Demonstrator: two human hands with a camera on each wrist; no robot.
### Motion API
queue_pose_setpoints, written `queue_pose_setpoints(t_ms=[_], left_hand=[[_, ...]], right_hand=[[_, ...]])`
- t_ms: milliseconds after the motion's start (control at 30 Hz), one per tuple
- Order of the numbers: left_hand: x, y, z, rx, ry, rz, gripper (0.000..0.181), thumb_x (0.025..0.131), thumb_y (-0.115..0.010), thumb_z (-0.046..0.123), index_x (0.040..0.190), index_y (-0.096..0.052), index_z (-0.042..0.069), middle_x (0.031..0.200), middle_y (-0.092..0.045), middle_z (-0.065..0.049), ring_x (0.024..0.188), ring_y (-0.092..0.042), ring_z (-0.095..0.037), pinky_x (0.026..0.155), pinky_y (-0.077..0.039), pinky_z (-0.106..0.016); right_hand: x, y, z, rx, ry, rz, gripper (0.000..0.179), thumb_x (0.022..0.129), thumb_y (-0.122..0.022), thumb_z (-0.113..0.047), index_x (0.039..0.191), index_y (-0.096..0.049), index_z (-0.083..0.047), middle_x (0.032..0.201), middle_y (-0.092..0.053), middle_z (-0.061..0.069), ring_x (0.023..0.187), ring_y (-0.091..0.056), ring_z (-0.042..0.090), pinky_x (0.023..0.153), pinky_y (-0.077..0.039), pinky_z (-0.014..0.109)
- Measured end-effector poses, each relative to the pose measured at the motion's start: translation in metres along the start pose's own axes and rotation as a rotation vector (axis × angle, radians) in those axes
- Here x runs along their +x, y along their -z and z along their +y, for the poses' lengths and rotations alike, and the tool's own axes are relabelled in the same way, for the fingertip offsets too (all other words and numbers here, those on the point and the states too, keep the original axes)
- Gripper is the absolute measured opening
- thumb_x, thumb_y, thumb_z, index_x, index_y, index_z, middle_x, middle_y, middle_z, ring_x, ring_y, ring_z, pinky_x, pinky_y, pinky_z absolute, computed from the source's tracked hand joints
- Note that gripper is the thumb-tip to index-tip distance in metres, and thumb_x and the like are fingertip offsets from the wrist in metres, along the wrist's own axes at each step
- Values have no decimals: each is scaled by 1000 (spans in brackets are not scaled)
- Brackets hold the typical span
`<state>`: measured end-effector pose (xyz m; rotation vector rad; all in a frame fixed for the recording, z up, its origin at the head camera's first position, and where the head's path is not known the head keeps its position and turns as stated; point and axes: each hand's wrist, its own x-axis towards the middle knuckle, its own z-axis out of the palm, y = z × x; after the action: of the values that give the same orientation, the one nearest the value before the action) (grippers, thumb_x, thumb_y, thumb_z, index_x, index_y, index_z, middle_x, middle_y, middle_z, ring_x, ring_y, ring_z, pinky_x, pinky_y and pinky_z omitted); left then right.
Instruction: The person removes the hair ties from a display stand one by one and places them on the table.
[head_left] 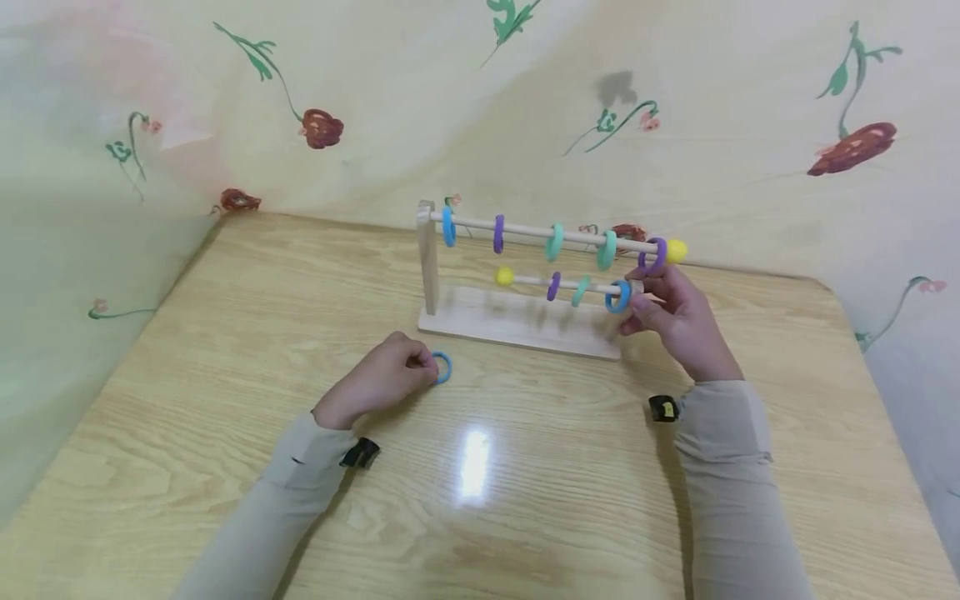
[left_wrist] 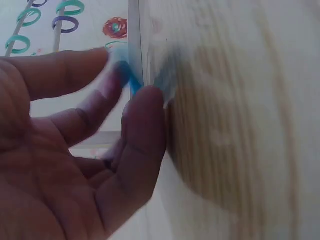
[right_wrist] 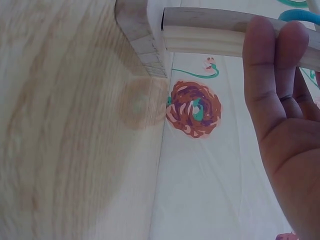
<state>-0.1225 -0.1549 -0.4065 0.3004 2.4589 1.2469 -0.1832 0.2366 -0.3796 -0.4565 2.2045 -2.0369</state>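
My left hand (head_left: 386, 375) pinches a small blue ring (head_left: 447, 367) between thumb and fingers, low over the table in front of a wooden stand (head_left: 517, 325). In the left wrist view, the fingers hide part of that blue ring (left_wrist: 134, 84). At the stand's right end, my right hand (head_left: 682, 325) grips the upright post (right_wrist: 205, 30). Blue, purple and teal rings hang spaced along the upper rod (head_left: 525, 228). On the lower rod (head_left: 528, 282) hang a purple, a teal and a blue ring, the blue one (head_left: 618, 297) close to my right fingers.
Yellow balls cap the upper rod's right end (head_left: 677, 251) and the lower rod's left end (head_left: 505, 276). Everything stands on a wood-grain table (head_left: 525, 500). Behind it hangs a pale sheet (head_left: 420, 92) with painted flowers.
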Motion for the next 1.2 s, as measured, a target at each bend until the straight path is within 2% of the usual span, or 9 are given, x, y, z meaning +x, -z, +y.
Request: queue_pose_setpoints(t_ms=[100,233,400,567,833,1067,1200], left_hand=[[0,0,2,61,24,5,12,96,-63,6,89,-72,5,100,-55,-8,96,-46,-24,79,-43,-34],[1,1,4,74,53,7,12,96,-64,8,100,-74,2,105,-55,-10,96,-48,-24,82,-45,-36],[3,3,5,56,80,31,36,97,-65,14,128,-65,-4,119,-53,-16,104,-50,-28,94,-45,-42],[5,4,6,37,90,38,47,99,-63,16,140,-54,-7,135,-45,-21,115,-47,-32,102,-42,-48],[4,5,6,9,93,36,49,104,-56,21,144,-49,-6,143,-39,-22,122,-45,-35,105,-41,-52],[1,3,11,0,81,87,44,104,-55,23,141,-55,0,134,-45,-21,112,-47,-33,96,-44,-49],[6,-2,19,-36,52,105,37,103,-57,21,135,-60,3,129,-51,-16,111,-51,-31,94,-46,-46]], right_hand=[[-3,2,0,24,0,0,25,102,-55,-1,127,-54,-2,112,-59,12,75,-69,22,67,-61,31],[-5,5,0,44,3,-5,25,102,-56,-2,128,-55,-3,113,-59,12,75,-69,22,68,-61,31],[-5,5,0,60,6,-11,24,102,-57,-2,126,-55,-3,111,-59,12,74,-69,21,68,-61,32],[-5,4,1,61,8,-13,25,102,-56,-2,127,-55,-2,108,-60,12,74,-69,21,67,-61,32],[-5,5,2,55,11,-12,27,102,-57,-3,128,-53,1,108,-60,12,73,-69,22,67,-61,32],[-5,7,4,89,20,-32,28,103,-55,-2,130,-54,-5,108,-60,12,76,-69,21,69,-61,32],[-4,7,3,89,28,-38,28,103,-55,-2,130,-54,-7,111,-60,12,78,-68,20,69,-61,32]])
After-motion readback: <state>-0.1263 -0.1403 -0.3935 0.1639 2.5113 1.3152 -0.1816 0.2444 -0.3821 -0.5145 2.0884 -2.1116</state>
